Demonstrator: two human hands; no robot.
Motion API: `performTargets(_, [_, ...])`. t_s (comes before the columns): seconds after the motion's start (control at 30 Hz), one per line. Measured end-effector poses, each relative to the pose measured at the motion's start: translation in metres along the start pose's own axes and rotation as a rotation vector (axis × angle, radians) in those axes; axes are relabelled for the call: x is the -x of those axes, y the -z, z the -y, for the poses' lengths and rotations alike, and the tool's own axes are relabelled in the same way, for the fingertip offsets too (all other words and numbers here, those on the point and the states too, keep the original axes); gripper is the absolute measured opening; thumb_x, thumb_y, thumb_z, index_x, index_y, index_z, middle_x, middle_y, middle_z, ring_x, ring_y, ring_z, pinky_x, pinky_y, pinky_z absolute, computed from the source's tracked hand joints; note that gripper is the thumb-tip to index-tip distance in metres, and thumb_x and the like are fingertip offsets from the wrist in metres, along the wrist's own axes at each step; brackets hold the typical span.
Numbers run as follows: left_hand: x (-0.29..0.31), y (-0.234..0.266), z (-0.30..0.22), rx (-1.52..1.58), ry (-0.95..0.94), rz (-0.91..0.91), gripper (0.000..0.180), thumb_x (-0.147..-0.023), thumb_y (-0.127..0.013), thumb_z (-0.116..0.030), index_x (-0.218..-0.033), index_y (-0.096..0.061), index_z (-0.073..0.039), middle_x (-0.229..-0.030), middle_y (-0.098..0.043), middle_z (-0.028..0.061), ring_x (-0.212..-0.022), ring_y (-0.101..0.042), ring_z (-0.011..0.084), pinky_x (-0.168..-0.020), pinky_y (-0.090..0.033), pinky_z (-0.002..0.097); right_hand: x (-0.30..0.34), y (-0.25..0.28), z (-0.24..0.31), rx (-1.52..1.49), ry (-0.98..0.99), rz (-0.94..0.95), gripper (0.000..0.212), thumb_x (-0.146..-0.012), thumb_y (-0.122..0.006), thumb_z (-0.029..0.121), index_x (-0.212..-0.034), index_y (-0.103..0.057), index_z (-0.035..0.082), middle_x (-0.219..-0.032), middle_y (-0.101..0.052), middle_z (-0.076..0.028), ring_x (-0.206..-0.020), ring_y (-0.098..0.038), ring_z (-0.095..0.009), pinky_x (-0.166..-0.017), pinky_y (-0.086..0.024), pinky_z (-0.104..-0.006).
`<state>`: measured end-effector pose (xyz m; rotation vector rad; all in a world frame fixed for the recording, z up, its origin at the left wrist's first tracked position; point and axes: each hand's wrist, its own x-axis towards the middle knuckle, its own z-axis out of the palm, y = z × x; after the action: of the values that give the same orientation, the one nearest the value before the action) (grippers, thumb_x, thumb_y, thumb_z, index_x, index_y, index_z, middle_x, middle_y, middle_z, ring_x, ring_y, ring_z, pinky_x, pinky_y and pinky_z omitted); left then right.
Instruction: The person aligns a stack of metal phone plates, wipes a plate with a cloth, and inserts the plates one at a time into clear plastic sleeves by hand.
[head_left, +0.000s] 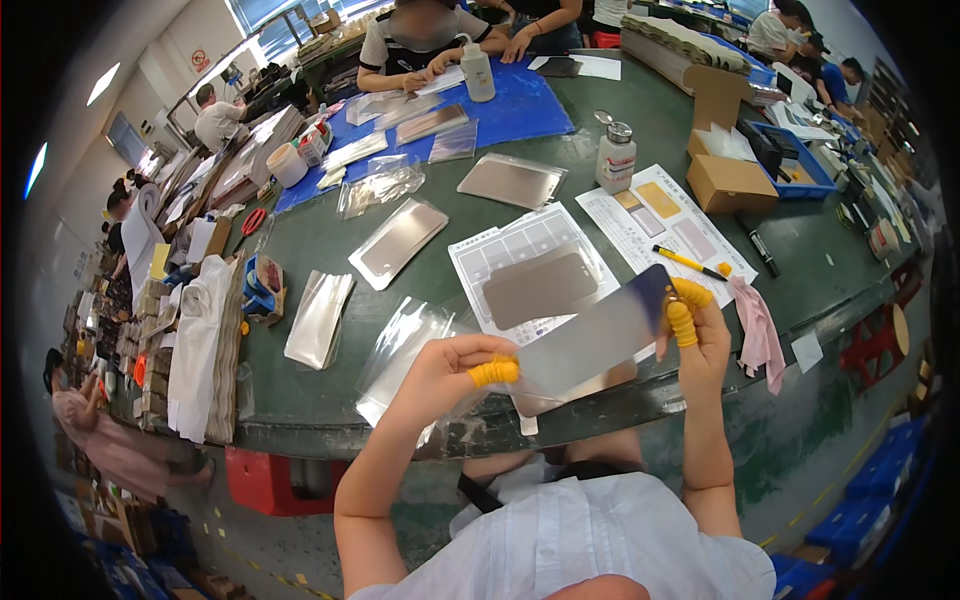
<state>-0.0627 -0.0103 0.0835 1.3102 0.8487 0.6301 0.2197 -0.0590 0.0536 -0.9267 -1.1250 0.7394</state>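
Between my hands a greyish, shiny phone-sized sheet [595, 340] is held tilted above the table's near edge. My left hand [450, 375] pinches its left end, with yellow finger cots on the fingertips. At the other end, my right hand [700, 335] grips the darker corner, also wearing yellow finger cots. Partly hidden beneath lies another sheet [575, 393] at the table edge. Just beyond, a grey rounded sheet [540, 287] rests on a printed paper [478, 250]. Clear plastic sleeves [400, 345] lie beside my left hand.
Wrapped sheets [400, 243] and a stack of clear sleeves [318, 320] lie leftward. A pump bottle [616, 160], yellow pen [690, 262], black marker [764, 254] and pink cloth [757, 335] lie rightward. Across the table, a person works at a blue mat [530, 105].
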Motion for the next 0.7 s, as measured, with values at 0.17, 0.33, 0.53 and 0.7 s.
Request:
performTargets(0.17, [-0.012,-0.005,-0.006,-0.009,-0.009,0.033,0.029,-0.08,-0.049,0.014,-0.105,-0.062,0.005,-0.103,-0.065,0.0095,-0.097,-0.062,0.0143,-0.086,-0.047,0.0236,0.005,-0.015,0.001,0.175,-0.022,0.147,0.026,-0.091,-0.054,0.006,-0.117,-0.054,0.0,-0.086,-0.061,-0.005,-0.058,-0.054,-0.006,-0.053,-0.043,-0.0188])
performTargets(0.33, [-0.029,-0.009,-0.012,0.014,-0.059,0.042,0.021,-0.083,-0.058,0.004,-0.104,-0.062,0.003,-0.098,-0.067,0.0083,-0.091,-0.063,0.0117,-0.08,-0.049,0.0219,0.005,-0.017,0.004,0.34,0.163,0.116,0.029,-0.09,-0.058,0.008,-0.118,-0.056,0.001,-0.096,-0.065,-0.008,-0.073,-0.06,-0.01,-0.064,-0.047,-0.0216])
performTargets(0.53, [-0.047,-0.017,-0.024,0.054,-0.122,0.058,0.023,-0.081,-0.056,0.007,-0.102,-0.062,0.003,-0.099,-0.066,0.0083,-0.093,-0.062,0.0118,-0.083,-0.048,0.0227,0.012,-0.022,0.007,0.428,0.189,0.261,0.037,-0.082,-0.067,0.006,-0.117,-0.059,0.0,-0.094,-0.067,-0.009,-0.075,-0.061,-0.013,-0.069,-0.048,-0.0243])
performTargets(0.7, [-0.062,-0.029,-0.032,0.157,-0.121,0.133,0.031,-0.075,-0.049,0.013,-0.102,-0.062,0.004,-0.101,-0.065,0.011,-0.096,-0.062,0.0138,-0.086,-0.047,0.0233,0.014,0.0,-0.007,0.351,0.074,0.149,0.027,-0.084,-0.061,0.001,-0.11,-0.061,-0.003,-0.085,-0.065,-0.009,-0.069,-0.06,-0.012,-0.067,-0.049,-0.0231])
